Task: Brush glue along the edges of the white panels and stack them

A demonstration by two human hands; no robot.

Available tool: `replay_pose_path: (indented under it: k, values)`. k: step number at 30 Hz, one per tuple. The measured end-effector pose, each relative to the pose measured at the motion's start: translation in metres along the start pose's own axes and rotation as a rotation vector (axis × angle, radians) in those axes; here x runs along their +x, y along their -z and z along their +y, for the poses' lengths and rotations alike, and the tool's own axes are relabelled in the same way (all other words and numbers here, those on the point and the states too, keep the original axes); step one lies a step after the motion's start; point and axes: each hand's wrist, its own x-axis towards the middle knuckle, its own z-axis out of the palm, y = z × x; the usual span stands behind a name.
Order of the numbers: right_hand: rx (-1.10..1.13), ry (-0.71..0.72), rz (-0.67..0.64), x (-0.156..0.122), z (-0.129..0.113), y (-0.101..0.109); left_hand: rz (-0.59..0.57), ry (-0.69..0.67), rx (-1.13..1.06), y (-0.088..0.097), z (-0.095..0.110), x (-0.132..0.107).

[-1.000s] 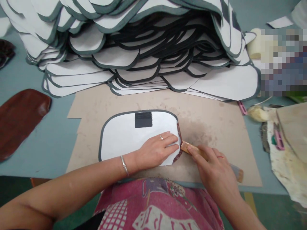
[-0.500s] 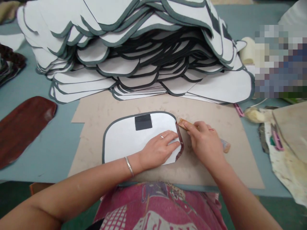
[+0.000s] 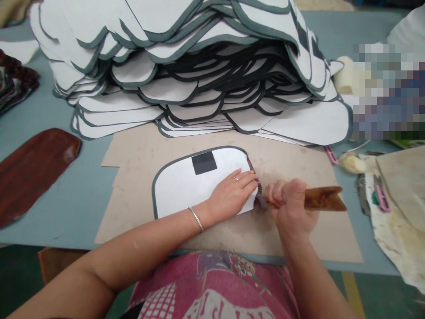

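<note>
A white panel (image 3: pixel 186 190) with a dark grey border and a black patch (image 3: pixel 204 162) lies on a beige board. A reddish-brown strip (image 3: pixel 251 166) is folded over its right edge. My left hand (image 3: pixel 232 192) lies flat on the panel's right part, fingers stretched toward that edge. Just right of it, my right hand (image 3: pixel 294 206) is wrapped round a wooden tool (image 3: pixel 325 198) whose notched brown end points right. At the tool's left end, a blurred dark grey part touches the panel's edge or hangs just over it; I cannot tell which.
A tall stack of white, grey-edged panels (image 3: pixel 186 91) stands behind the board (image 3: pixel 133 177). Brown leather-like pieces (image 3: pixel 40 175) lie at left. At right are a pink cutter (image 3: pixel 381 195), a stained cloth (image 3: pixel 395 239) and a cream roll (image 3: pixel 344 74).
My right hand has turned the tool and moved down along the panel's right edge. The panel and my left hand have shifted slightly right and up in the view.
</note>
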Motion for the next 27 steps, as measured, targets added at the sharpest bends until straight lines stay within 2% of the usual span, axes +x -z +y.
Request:
replay_pose_path:
  k: [3, 6, 7, 10, 12, 13, 14, 16, 19, 23, 27]
  values:
    - [-0.074, -0.062, -0.046, -0.029, -0.009, 0.007, -0.014, 0.0, -0.008, 0.001, -0.001, 0.002]
    - [-0.217, -0.145, -0.1, -0.044, -0.022, 0.024, -0.038, -0.054, -0.058, 0.005, -0.004, 0.0]
    - [-0.352, -0.154, -0.097, -0.047, -0.026, 0.033, -0.062, -0.104, -0.092, 0.008, -0.005, -0.002]
    - [-0.969, -0.11, -0.102, -0.049, -0.029, 0.064, -0.184, -0.291, -0.238, 0.022, -0.003, -0.015]
    - [-1.269, -0.075, -0.195, -0.051, -0.025, 0.079, -0.266, -0.359, -0.354, 0.033, 0.0, -0.025]
    - [-1.329, -0.066, -0.244, -0.053, -0.022, 0.084, -0.286, -0.359, -0.403, 0.037, 0.001, -0.029]
    - [-1.377, -0.056, -0.278, -0.056, -0.02, 0.086, -0.281, -0.335, -0.435, 0.039, 0.003, -0.032]
    - [-1.47, -0.033, -0.294, -0.066, -0.016, 0.083, -0.199, -0.23, -0.421, 0.04, 0.006, -0.034]
    - [-1.516, 0.028, -0.33, -0.084, -0.017, 0.069, -0.069, -0.077, -0.251, 0.032, 0.007, -0.032]
    - [-1.569, 0.132, -0.429, -0.096, -0.023, 0.056, -0.099, -0.111, -0.076, 0.02, 0.007, -0.032]
    - [-1.685, 0.23, -0.387, -0.089, -0.021, 0.057, -0.128, -0.143, -0.01, 0.021, 0.008, -0.035]
